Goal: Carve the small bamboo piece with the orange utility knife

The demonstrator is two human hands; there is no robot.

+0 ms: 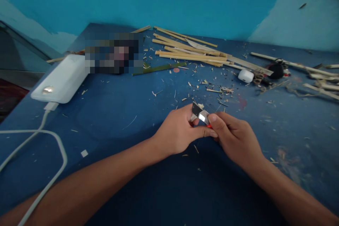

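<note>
Both my hands meet over the middle of the blue table (111, 120). My left hand (177, 130) is closed in a pinch on the metal blade (199, 112) of a small utility knife. My right hand (235, 137) is wrapped round the knife's red handle (209, 126), of which only a sliver shows. The blade points up and away from me. Bamboo shavings (212, 90) lie scattered just beyond my fingers.
A pile of split bamboo strips (190, 51) lies at the back, with more sticks (317, 74) at the right. A white power bank (62, 79) with its cable (53, 137) sits at the left. A small white case (245, 76) and a black object (277, 70) lie back right.
</note>
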